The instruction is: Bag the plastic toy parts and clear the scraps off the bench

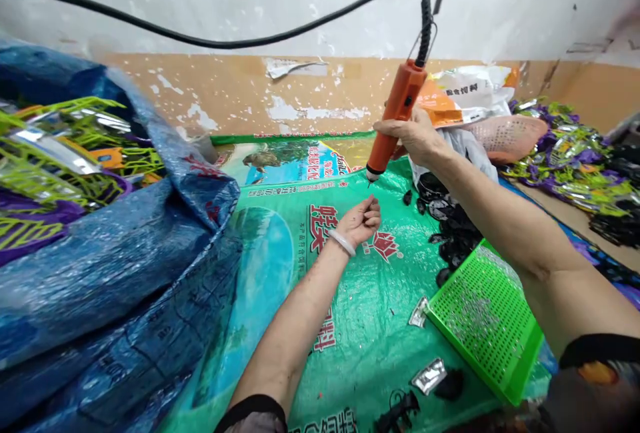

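Orange screwdriver (397,116) is held tip-down over the green sack (360,340) centre.
It is wrapped by curled right hand (415,136) fingers; a small part (373,201) is pinched beneath the bit by the braced left hand (360,221).

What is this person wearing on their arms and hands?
Both forearms are bare, with no gloves on the left hand or the right hand. A pale, smooth, rounded bangle circles the left wrist. The left sleeve and right sleeve are short and dark with black hems; the right one shows an orange patch.
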Motion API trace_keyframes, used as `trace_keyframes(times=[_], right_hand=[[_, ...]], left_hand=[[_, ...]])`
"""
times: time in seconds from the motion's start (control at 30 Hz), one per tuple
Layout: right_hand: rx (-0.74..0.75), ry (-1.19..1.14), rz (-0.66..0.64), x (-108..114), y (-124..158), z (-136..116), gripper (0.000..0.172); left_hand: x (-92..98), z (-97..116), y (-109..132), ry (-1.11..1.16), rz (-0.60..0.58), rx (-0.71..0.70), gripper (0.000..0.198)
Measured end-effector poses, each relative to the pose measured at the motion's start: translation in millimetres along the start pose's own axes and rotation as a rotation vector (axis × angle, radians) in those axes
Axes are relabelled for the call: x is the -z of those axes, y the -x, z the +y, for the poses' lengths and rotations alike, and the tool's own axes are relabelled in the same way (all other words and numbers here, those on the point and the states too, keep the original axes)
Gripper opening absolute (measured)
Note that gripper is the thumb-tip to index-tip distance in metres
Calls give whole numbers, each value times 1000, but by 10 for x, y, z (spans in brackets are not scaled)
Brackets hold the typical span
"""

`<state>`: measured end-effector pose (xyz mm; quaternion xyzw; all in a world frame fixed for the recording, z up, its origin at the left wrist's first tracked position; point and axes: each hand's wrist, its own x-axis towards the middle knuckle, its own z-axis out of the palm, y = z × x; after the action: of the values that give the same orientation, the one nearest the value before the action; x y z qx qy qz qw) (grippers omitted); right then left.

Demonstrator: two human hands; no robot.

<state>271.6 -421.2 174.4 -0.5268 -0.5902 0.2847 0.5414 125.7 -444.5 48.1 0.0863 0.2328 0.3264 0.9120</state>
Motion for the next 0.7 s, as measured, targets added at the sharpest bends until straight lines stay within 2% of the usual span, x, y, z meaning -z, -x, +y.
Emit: trace_keyframes(times=[0.07, 0.13, 0.23, 0.27, 0.33, 0.4, 0.47, 0.53, 0.57, 0.63, 0.7], right_hand=[[-10, 25, 24, 126, 61, -6, 41], [-32, 49, 52, 260, 132, -10, 40], [-54, 72, 94, 453, 259, -9, 42], [-56, 74, 103, 510, 303, -7, 42], [-55, 77, 118, 616, 378, -4, 42], [-49, 87, 121, 708, 425, 3, 41], [-46, 105, 113, 778, 441, 22, 39], [-52, 119, 101, 819, 436, 56, 36], [-55, 123, 103, 828, 429, 80, 36], [-56, 120, 111, 830, 409, 142, 34], [-44, 110, 120, 826, 383, 218, 34]], left_hand=[[-210, -302, 151, -145, -85, 113, 24], [-378, -696, 278, -324, -195, 251, 24], [-494, -1337, 319, -653, -349, 410, 27], [-506, -1526, 283, -807, -375, 403, 26], [-520, -1825, 165, -1215, -463, 282, 22], [-542, -2001, 52, -1667, -638, 107, 21], [-583, -2069, 11, -2002, -848, -13, 22], [-634, -2041, 49, -2140, -964, -53, 22], [-656, -1984, 80, -2152, -978, -63, 21], [-672, -1765, 111, -2108, -918, -99, 18], [-621, -1388, 39, -2005, -803, -109, 19]])
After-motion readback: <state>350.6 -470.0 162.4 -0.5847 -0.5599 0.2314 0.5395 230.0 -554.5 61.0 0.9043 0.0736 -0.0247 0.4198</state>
